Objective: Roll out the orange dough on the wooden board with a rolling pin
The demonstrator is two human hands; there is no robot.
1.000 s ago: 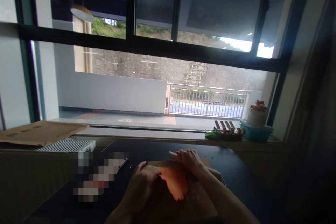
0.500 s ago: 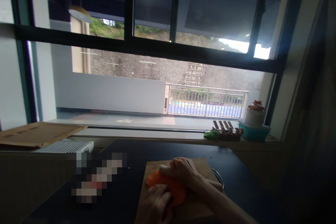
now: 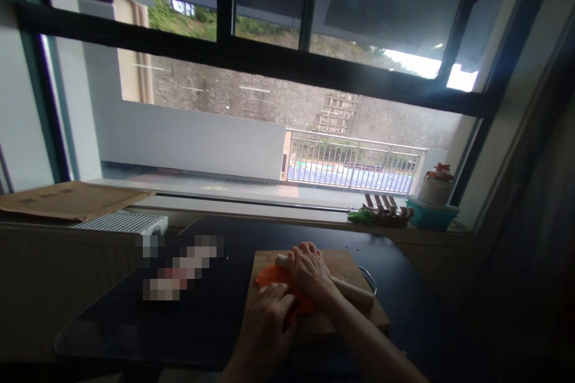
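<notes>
On a wooden board (image 3: pixel 344 262) lies a flattened sheet of bright orange dough or clay (image 3: pixel 270 274); I cannot tell which. My right hand (image 3: pixel 309 270) is closed over a pale wooden rolling pin (image 3: pixel 356 293), which slants across the board with its far-left end on the orange sheet. Bent fingers of my left hand (image 3: pixel 269 308) press on the near-left part of the sheet and grip it. Both hands and the right forearm hide part of the sheet.
The board rests on a dark table (image 3: pixel 188 317); a metal handle (image 3: pixel 369 279) curves at its right. A blurred-out patch (image 3: pixel 184 269) covers something on the left. On the windowsill are a teal box (image 3: pixel 432 214) and a green-and-brown object (image 3: pixel 380 210). A brown envelope (image 3: pixel 72 200) tops the radiator.
The view has tipped down. My right hand and the rolling pin have shifted slightly toward the far side of the sheet, baring more of the pin. The left hand still presses the sheet.
</notes>
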